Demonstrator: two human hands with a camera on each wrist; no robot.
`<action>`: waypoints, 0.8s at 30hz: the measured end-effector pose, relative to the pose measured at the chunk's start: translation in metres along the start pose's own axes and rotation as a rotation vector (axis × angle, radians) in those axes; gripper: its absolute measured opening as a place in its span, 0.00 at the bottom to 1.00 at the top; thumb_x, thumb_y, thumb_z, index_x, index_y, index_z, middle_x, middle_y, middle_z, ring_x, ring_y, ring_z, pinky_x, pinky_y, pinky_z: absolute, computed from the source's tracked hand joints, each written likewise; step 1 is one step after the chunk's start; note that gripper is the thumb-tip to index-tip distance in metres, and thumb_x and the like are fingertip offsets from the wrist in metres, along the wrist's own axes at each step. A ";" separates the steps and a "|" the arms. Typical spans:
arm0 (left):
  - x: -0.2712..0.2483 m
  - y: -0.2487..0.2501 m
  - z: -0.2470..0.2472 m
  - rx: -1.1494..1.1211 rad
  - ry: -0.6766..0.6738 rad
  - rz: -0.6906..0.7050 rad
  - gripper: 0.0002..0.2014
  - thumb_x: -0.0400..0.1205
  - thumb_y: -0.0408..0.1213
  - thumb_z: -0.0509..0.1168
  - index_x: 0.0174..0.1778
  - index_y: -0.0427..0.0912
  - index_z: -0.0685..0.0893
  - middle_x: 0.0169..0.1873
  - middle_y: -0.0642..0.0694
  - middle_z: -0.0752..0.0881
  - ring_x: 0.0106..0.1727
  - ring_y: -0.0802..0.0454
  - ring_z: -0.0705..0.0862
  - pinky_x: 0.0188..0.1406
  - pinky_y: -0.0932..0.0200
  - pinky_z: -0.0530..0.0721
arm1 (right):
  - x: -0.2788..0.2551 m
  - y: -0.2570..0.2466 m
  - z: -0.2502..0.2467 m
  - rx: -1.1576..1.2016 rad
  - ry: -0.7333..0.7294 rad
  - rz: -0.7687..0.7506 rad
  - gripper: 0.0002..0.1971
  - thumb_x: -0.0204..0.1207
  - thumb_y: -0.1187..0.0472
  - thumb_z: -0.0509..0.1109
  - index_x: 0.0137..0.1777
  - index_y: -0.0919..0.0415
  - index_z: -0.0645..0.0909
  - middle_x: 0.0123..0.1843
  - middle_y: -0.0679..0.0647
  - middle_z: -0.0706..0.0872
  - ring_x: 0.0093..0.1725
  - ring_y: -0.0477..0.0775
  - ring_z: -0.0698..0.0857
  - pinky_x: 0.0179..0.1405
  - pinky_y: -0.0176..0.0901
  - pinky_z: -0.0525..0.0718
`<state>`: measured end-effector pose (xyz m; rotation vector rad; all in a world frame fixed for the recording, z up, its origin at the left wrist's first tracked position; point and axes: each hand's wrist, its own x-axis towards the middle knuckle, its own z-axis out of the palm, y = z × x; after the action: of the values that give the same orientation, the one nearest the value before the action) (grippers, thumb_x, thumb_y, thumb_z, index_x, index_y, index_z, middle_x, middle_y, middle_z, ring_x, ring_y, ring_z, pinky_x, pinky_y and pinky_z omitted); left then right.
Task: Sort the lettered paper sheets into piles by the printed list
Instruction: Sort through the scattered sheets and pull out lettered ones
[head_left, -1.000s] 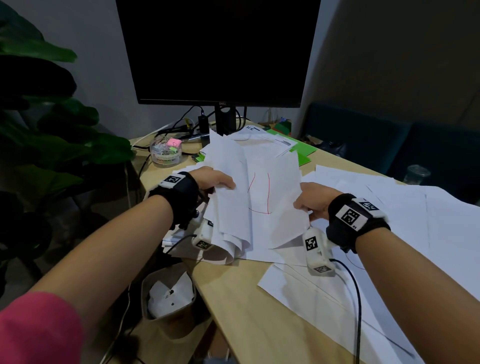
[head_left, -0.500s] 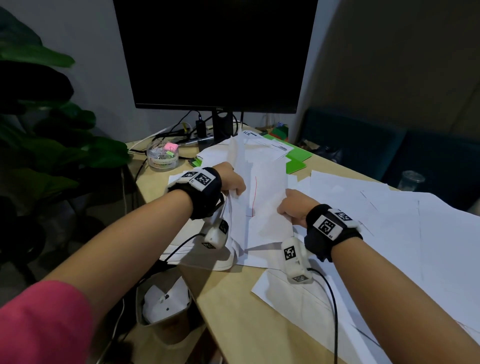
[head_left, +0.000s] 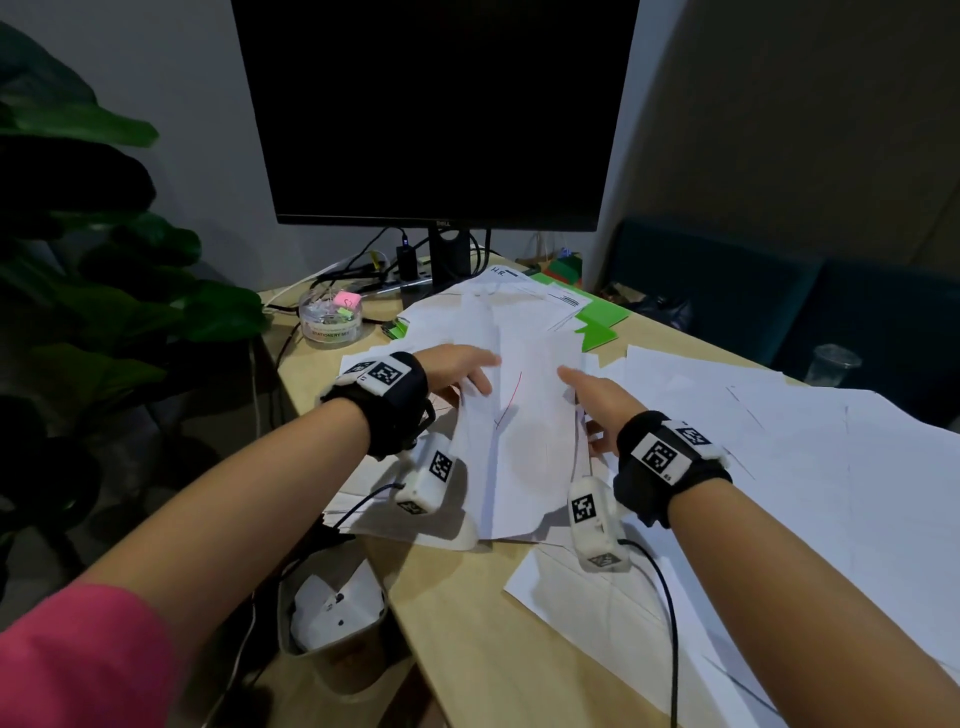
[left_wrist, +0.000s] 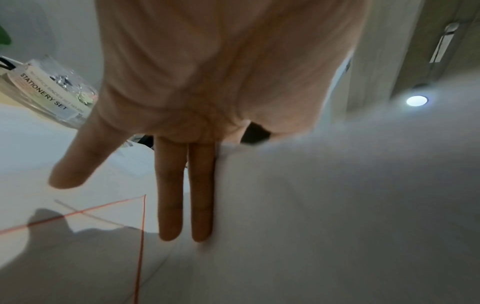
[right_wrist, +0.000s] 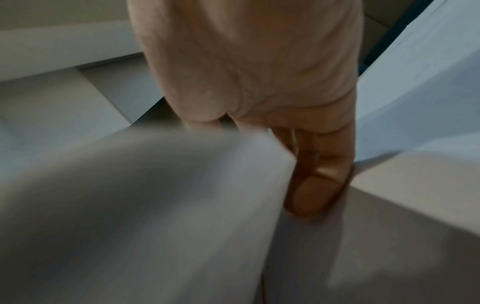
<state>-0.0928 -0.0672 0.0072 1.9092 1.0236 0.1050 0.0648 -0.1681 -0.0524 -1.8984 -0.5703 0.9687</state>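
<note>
Lying across the middle of the head view, a loose pile of paper sheets covers the near part of the desk, its top sheet marked with a thin red line. The left hand rests at the pile's left edge, fingers straight and flat on the paper in the left wrist view, with a raised sheet standing along their right side; they grip nothing that can be seen. The right hand sits at the pile's right edge. In the right wrist view its fingers curl downward beside a blurred, lifted sheet, and whether they hold that sheet cannot be told.

More white sheets spread over the right side of the frame. A printed sheet and green paper lie behind the pile, toward upper centre. A black monitor fills the top middle. A clear stationery tub stands at centre left, near large plant leaves. A bin sits below the desk edge.
</note>
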 end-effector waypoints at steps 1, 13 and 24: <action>-0.001 0.000 -0.003 0.095 0.030 0.017 0.13 0.84 0.40 0.62 0.58 0.37 0.84 0.39 0.46 0.80 0.34 0.54 0.75 0.12 0.74 0.71 | -0.001 -0.001 0.000 -0.039 0.017 0.014 0.12 0.81 0.55 0.63 0.40 0.62 0.72 0.35 0.57 0.74 0.29 0.56 0.73 0.33 0.42 0.72; 0.001 0.006 -0.042 0.211 0.125 0.081 0.10 0.76 0.23 0.67 0.48 0.40 0.87 0.34 0.52 0.83 0.29 0.59 0.77 0.13 0.77 0.67 | 0.003 0.003 0.002 -0.207 0.086 -0.009 0.14 0.82 0.66 0.60 0.34 0.52 0.66 0.38 0.50 0.73 0.36 0.50 0.76 0.42 0.43 0.84; 0.012 0.005 0.011 0.342 0.038 0.027 0.27 0.85 0.56 0.57 0.52 0.33 0.86 0.38 0.46 0.83 0.34 0.47 0.83 0.28 0.62 0.76 | -0.013 -0.005 0.003 -0.056 -0.023 -0.040 0.25 0.82 0.58 0.63 0.77 0.57 0.60 0.56 0.62 0.80 0.44 0.60 0.79 0.39 0.49 0.80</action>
<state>-0.0769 -0.0679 0.0015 2.2370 1.0958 -0.0209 0.0548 -0.1739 -0.0437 -1.9201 -0.6523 0.9593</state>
